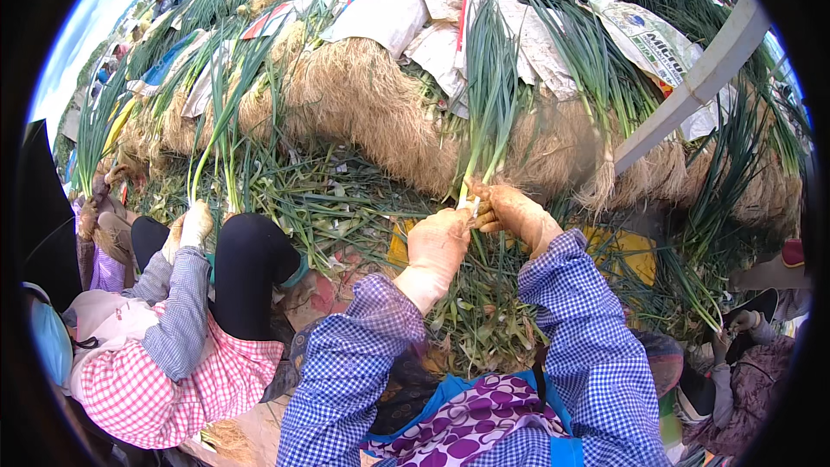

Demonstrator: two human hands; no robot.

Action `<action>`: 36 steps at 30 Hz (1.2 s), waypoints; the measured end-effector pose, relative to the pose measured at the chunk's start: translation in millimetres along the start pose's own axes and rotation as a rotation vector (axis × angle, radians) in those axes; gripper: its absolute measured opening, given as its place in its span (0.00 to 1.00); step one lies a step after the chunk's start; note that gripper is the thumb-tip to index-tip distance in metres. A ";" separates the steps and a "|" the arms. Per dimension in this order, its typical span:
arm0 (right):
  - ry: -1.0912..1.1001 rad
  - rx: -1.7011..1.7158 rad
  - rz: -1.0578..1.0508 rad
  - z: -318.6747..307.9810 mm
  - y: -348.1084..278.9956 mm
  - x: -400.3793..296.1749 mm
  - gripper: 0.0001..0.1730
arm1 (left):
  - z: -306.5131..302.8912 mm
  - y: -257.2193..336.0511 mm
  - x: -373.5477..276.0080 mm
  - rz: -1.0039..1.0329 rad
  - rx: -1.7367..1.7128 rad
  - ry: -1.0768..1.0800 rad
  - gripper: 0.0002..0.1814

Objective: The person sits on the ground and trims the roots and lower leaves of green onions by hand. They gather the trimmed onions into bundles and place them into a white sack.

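Note:
Both my hands wear soiled, light-coloured gloves and meet in the middle of the head view. My left hand [438, 250] is closed around the lower white ends of a few green onions [487, 87]. Just above and to the right, my right hand [515, 211] grips the same pale stems with its thumb and fingers. Their long green leaves point away from me, up against the pile. The root ends are mostly hidden by my hands. Leaf trimmings [483, 318] cover the ground below my forearms.
A long bank of stacked green onions, its dry roots [363, 97] facing me, curves across the front. White woven sacks [382, 16] lie over it. A pale pole [694, 81] slants in at right. Co-workers sit close at left [175, 350] and right [739, 376], handling onions.

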State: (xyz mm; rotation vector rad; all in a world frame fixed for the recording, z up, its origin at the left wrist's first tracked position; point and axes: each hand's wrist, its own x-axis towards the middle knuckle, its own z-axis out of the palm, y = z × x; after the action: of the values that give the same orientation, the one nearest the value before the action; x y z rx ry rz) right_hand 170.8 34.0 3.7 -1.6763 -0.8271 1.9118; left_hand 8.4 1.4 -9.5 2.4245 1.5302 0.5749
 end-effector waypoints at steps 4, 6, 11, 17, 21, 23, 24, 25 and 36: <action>0.076 -0.327 0.030 7.0 -1.9 18.9 0.31 | -2.3 -3.6 -2.0 0.107 0.106 -0.044 0.02; 0.120 -0.448 0.012 13.5 -5.3 7.7 0.32 | -1.7 -4.9 -4.1 0.123 0.105 -0.042 0.02; 0.535 -1.238 -0.247 14.1 16.6 17.2 0.36 | 6.1 -0.9 -5.3 0.136 0.130 -0.047 0.02; 0.180 -0.401 -0.304 12.5 32.1 -20.3 0.24 | 6.9 0.4 -1.4 -0.140 -0.068 -0.025 0.07; -0.221 -0.150 -0.084 26.4 43.1 -103.6 0.18 | -17.3 -13.8 3.8 -0.425 -0.225 -0.127 0.13; -0.177 -0.497 -0.430 11.8 81.1 -88.0 0.19 | -13.9 -18.3 5.2 -0.470 -0.299 -0.138 0.13; 0.036 -1.091 -0.528 -0.8 97.4 -73.7 0.30 | -13.5 -21.6 2.6 -0.505 -0.405 -0.155 0.13; 0.349 -1.240 -0.521 -4.1 102.8 -59.8 0.33 | -10.9 -23.6 1.9 -0.531 -0.521 -0.174 0.13; 0.071 -0.262 -0.282 15.9 10.0 -1.0 0.21 | -10.2 -24.2 5.2 -0.537 -0.888 -0.236 0.15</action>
State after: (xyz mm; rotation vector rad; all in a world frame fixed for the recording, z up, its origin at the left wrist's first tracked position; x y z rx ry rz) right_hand 155.7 24.0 -1.4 -1.6580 -1.2562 1.5989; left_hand -13.8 16.4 -8.5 1.3085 1.3357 0.6347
